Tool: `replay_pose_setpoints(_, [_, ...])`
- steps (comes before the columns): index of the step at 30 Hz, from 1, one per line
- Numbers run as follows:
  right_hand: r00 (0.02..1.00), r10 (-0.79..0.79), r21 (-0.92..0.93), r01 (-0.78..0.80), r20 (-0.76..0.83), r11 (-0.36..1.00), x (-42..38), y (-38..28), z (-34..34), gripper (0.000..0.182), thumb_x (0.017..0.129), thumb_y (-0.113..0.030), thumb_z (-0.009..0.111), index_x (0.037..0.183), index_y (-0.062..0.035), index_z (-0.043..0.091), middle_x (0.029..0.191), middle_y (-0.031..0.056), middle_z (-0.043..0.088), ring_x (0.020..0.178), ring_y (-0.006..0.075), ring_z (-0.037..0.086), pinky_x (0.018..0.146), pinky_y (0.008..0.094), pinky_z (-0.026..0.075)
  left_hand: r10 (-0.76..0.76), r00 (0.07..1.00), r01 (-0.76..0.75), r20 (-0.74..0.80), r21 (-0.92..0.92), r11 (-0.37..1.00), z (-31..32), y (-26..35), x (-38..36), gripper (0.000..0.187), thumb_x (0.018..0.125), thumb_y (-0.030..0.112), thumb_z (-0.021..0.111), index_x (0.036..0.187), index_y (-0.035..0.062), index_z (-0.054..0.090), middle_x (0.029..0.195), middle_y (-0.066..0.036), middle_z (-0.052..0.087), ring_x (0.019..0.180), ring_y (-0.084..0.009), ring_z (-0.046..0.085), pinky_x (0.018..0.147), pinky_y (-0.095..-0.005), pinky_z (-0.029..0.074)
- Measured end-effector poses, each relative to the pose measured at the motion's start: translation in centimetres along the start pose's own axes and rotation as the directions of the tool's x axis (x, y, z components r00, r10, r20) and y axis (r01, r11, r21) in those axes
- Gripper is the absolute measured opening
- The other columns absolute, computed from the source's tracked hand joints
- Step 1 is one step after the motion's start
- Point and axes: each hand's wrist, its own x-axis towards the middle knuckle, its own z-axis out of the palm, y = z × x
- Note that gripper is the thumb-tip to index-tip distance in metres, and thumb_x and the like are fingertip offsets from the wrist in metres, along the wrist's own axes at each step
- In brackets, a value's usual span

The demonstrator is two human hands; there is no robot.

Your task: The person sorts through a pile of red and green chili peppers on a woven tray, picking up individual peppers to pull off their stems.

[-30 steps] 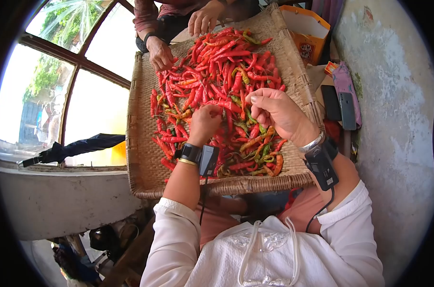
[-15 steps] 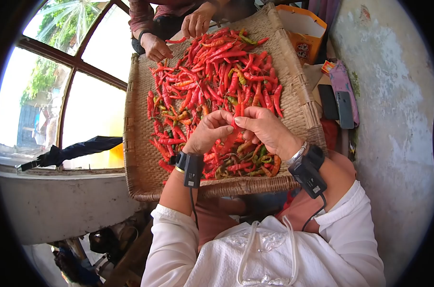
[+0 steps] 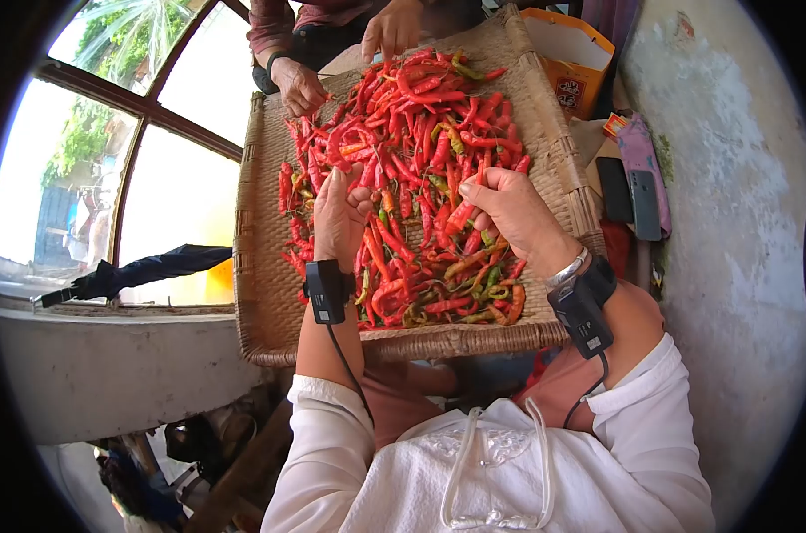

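Observation:
A woven tray (image 3: 259,266) rests on my lap, heaped with red, orange and green chili peppers (image 3: 421,124). My right hand (image 3: 510,209) pinches one red chili (image 3: 463,211) by its upper end above the pile. My left hand (image 3: 339,213) lies flat on the peppers at the tray's left side, fingers stretched out and holding nothing. Both wrists carry black strapped devices with cables.
Another person's two hands (image 3: 301,84) pick through peppers at the tray's far edge. An orange paper bag (image 3: 567,53) stands at the far right. Two phones (image 3: 632,200) lie by the rough wall on the right. A window and a folded umbrella (image 3: 136,271) are on the left.
My hands, which met over one chili, have parted. The left hand opened and moved left onto the pile; the right hand kept a red chili and lifted slightly.

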Motion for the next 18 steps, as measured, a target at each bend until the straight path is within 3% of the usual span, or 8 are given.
replay_pose_setpoints(2, [1.000,-0.006,0.010,0.005,0.016,1.000,0.1,0.0,0.1,0.014,0.083,-0.017,0.056,0.078,-0.0037,0.056,0.064,-0.0003,0.054,0.048,0.0039,0.048,0.042,0.0180,0.037,-0.055,0.996,0.074,-0.069,0.322,0.944,-0.6,-0.8,0.0,0.032,0.088,0.026,0.053,0.110,0.0031,0.052,0.096,-0.004,0.059,0.063,-0.0043,0.052,0.053,-0.0187,0.043])
replay_pose_setpoints(4, [0.997,0.040,-0.009,-0.039,0.059,0.999,0.0,0.2,0.2,0.014,0.083,-0.017,0.057,0.079,-0.0042,0.056,0.064,-0.0003,0.055,0.049,0.0044,0.049,0.041,0.0184,0.038,-0.180,0.973,0.069,0.144,0.564,0.823,1.2,-0.9,-1.4,0.033,0.085,0.028,0.057,0.107,0.0031,0.057,0.087,0.000,0.060,0.059,-0.0030,0.048,0.051,-0.0177,0.040])
replay_pose_setpoints(9, [0.996,0.049,-0.048,-0.045,0.069,0.998,-0.3,0.2,0.3,0.013,0.084,-0.018,0.055,0.083,-0.0042,0.055,0.066,0.0002,0.055,0.050,0.0049,0.049,0.041,0.0192,0.039,-0.587,0.692,0.277,0.420,0.596,0.754,2.9,-2.0,-2.6,0.019,0.084,0.024,0.059,0.093,0.0066,0.061,0.078,0.002,0.061,0.054,-0.0020,0.046,0.048,-0.0167,0.037])
replay_pose_setpoints(12, [0.999,0.010,-0.006,-0.010,0.031,1.000,0.2,0.2,0.0,0.015,0.085,-0.019,0.053,0.085,-0.0040,0.055,0.066,0.0005,0.055,0.050,0.0051,0.049,0.043,0.0192,0.039,-0.635,0.672,0.302,0.380,0.643,0.704,3.0,-1.5,-2.7,0.014,0.084,0.021,0.059,0.086,0.0075,0.060,0.075,0.003,0.061,0.055,-0.0015,0.046,0.048,-0.0154,0.037])
replay_pose_setpoints(14, [1.000,-0.024,0.036,0.024,-0.006,0.999,0.3,0.1,-0.3,0.016,0.085,-0.019,0.053,0.085,-0.0040,0.055,0.066,0.0006,0.055,0.050,0.0051,0.049,0.043,0.0192,0.038,-0.598,0.741,0.300,0.307,0.645,0.703,2.2,-0.9,-2.5,0.013,0.085,0.020,0.057,0.082,0.0072,0.059,0.074,0.002,0.061,0.054,-0.0015,0.047,0.047,-0.0149,0.037])
replay_pose_setpoints(16, [0.998,-0.044,0.100,0.047,-0.036,0.994,0.4,-0.8,-0.6,0.017,0.086,-0.020,0.052,0.085,-0.0039,0.055,0.065,0.0007,0.055,0.051,0.0051,0.048,0.045,0.0190,0.038,-0.259,0.943,0.174,0.209,0.355,0.919,0.4,-0.7,-1.0,0.016,0.086,0.020,0.056,0.089,0.0049,0.059,0.078,0.000,0.061,0.053,-0.0025,0.047,0.047,-0.0164,0.039])
replay_pose_setpoints(17, [1.000,-0.020,0.068,0.021,-0.022,0.997,0.4,-1.0,-0.7,0.018,0.086,-0.021,0.052,0.087,-0.0034,0.056,0.066,0.0007,0.055,0.052,0.0049,0.048,0.047,0.0188,0.038,-0.106,0.992,0.096,0.072,0.128,0.987,0.2,-1.0,-0.5,0.024,0.087,0.020,0.055,0.102,0.0013,0.055,0.085,-0.003,0.061,0.053,-0.0037,0.048,0.047,-0.0187,0.040])
replay_pose_setpoints(18, [1.000,-0.025,0.064,0.027,-0.019,0.998,0.4,-1.2,-0.7,0.018,0.086,-0.021,0.052,0.087,-0.0034,0.056,0.066,0.0007,0.055,0.052,0.0049,0.048,0.047,0.0188,0.038,-0.099,0.992,0.089,0.073,0.126,0.988,0.0,-1.2,-0.2,0.024,0.087,0.020,0.055,0.102,0.0013,0.055,0.085,-0.003,0.061,0.053,-0.0037,0.048,0.047,-0.0187,0.040])
